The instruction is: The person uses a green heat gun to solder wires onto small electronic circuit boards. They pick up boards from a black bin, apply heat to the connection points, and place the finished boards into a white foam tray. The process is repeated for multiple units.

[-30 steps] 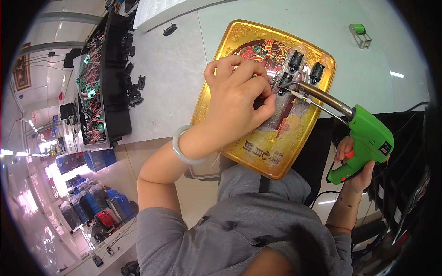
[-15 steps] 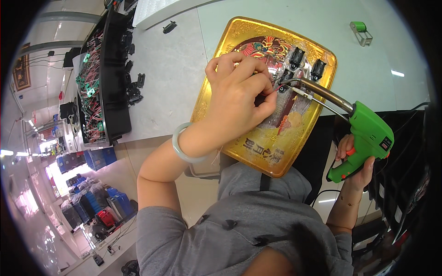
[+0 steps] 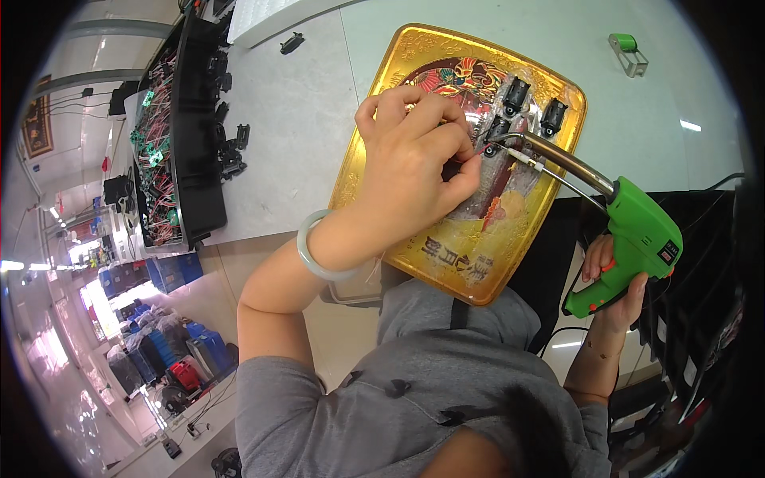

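Note:
My right hand [image 3: 629, 301] is wrapped round the handle of a green soldering gun [image 3: 644, 231], its fingers by the red trigger. The gun's bent metal tip and thin feed tube reach left to a small black plastic housing [image 3: 497, 127] on a gold tin tray [image 3: 480, 298]. Over the tray, my left hand [image 3: 414, 159] is closed in a pinch beside that housing, close to the tip; its fingers hide what they hold. Two more black housings, an upper one [image 3: 516, 94] and a right one [image 3: 552, 116], sit on the tray's clear-covered, patterned surface.
A black bin [image 3: 205, 159] full of red and black wires with small green boards [image 3: 159, 153] stands at left. Loose black housings [image 3: 233, 155] lie beside it, another [image 3: 292, 43] farther off. A green spool on a metal stand [image 3: 629, 56] sits far right. White foam [image 3: 263, 17] lies at the back.

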{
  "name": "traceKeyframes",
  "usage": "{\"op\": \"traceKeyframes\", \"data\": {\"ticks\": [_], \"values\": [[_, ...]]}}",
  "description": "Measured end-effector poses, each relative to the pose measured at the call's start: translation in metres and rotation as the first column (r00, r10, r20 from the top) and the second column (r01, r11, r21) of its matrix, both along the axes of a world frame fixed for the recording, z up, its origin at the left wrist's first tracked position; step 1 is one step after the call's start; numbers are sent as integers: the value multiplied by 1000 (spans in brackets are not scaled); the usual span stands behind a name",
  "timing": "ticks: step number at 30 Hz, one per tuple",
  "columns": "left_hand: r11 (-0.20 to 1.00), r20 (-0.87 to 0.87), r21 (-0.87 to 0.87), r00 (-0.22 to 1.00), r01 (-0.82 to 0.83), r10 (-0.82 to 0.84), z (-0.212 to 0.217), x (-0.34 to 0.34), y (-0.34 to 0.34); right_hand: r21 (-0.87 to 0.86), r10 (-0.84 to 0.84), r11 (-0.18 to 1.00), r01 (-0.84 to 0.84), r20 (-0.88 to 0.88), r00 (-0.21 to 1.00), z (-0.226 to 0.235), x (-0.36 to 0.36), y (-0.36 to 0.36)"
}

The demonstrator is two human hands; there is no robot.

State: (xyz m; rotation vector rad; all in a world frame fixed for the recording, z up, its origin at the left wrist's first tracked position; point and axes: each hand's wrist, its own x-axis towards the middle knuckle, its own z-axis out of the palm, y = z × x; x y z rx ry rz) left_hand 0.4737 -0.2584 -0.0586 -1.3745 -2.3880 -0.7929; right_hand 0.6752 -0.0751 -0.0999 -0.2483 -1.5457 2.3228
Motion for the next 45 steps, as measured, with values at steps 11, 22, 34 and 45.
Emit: {"op": "traceKeyframes", "data": {"ticks": [11, 22, 34, 45], "values": [[1000, -5, 8, 1000, -4, 4, 0, 0, 0, 51, 22, 998, -24, 39, 999, 0, 3, 0], [998, 23, -62, 1000, -9, 10, 5, 2, -1, -205, -86, 977, 57, -135, 987, 9, -24, -1], [998, 50, -57, 999, 4, -1, 5, 0, -1, -388, 19, 911, -140, -300, 954, 7, -76, -16], [997, 71, -73, 997, 17, -12, 5, -1, -3, -415, 53, 884, -216, -369, 928, -1, -84, -16]]}}
